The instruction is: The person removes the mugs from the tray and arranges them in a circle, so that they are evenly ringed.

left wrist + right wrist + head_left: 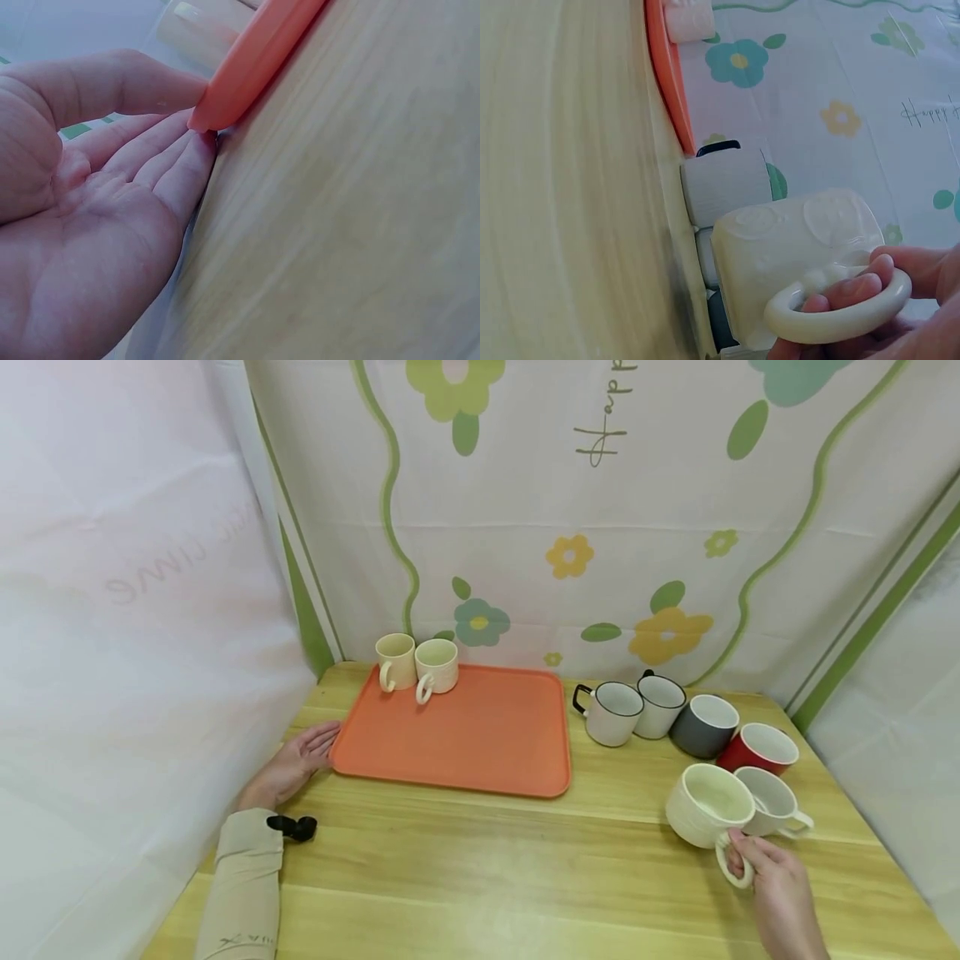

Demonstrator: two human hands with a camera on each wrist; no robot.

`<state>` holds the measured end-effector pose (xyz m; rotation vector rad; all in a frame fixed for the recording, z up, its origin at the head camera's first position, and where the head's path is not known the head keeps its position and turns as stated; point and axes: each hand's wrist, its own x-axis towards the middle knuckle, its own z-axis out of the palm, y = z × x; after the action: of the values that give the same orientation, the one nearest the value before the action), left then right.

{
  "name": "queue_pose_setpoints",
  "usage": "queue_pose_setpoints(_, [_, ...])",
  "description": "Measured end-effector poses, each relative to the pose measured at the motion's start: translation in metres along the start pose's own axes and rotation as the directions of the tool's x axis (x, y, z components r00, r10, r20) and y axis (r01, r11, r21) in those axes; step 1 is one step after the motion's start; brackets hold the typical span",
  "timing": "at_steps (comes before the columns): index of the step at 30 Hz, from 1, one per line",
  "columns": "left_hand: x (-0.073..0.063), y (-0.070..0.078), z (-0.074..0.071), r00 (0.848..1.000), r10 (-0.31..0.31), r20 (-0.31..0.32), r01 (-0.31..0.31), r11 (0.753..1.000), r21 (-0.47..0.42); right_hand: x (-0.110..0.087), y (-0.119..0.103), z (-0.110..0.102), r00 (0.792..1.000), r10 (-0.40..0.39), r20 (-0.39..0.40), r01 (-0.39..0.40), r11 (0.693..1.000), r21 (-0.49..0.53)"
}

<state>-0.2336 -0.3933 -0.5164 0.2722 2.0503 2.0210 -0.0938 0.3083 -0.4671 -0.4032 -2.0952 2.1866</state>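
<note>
My right hand holds a cream mug by its ring-shaped handle, fingers through the loop. The right wrist view shows raised round patterns on this mug, which is tilted. At the left corner of an orange tray, my left hand touches the rim, palm turned up and fingers fairly straight. Its thumb meets the tray's edge in the left wrist view. Two mugs stand at the tray's back left: a yellowish mug and a pale cream mug, handles facing front.
Right of the tray stand two black-rimmed white mugs, a nearer one and one behind. A dark grey mug, a red mug and a white mug, partly behind the held one, continue the curve. Patterned cloth encloses the wooden table.
</note>
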Motion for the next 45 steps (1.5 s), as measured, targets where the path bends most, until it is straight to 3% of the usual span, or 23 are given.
queue_pose_setpoints(7, [0.000, 0.003, 0.001, 1.000, -0.001, -0.002, 0.001, 1.000, -0.001, -0.003, 0.010, -0.001, 0.998, -0.044, -0.033, 0.046, 0.998, 0.053])
queue_pose_setpoints(16, [0.000, 0.003, 0.002, 1.000, -0.008, -0.001, 0.008, 1.000, 0.000, -0.002, 0.015, -0.003, 0.996, 0.033, -0.079, -0.026, 0.995, 0.099])
queue_pose_setpoints(30, [0.000, 0.002, 0.004, 1.000, 0.016, -0.005, -0.016, 1.000, 0.004, -0.002, 0.023, -0.003, 0.993, 0.087, -0.080, -0.083, 0.996, 0.045])
queue_pose_setpoints(34, [0.000, 0.002, 0.004, 1.000, 0.011, -0.003, -0.011, 1.000, -0.005, -0.003, 0.023, -0.004, 0.993, 0.104, -0.060, -0.109, 0.991, -0.077])
queue_pose_setpoints(39, [0.000, 0.003, 0.003, 1.000, -0.005, -0.012, 0.004, 1.000, -0.030, -0.003, 0.019, -0.005, 0.994, 0.107, -0.003, -0.104, 0.963, -0.249])
queue_pose_setpoints(45, [0.001, 0.003, 0.001, 1.000, -0.015, -0.003, 0.015, 1.000, -0.017, -0.004, 0.015, -0.009, 0.990, 0.139, -0.013, -0.136, 0.938, -0.318])
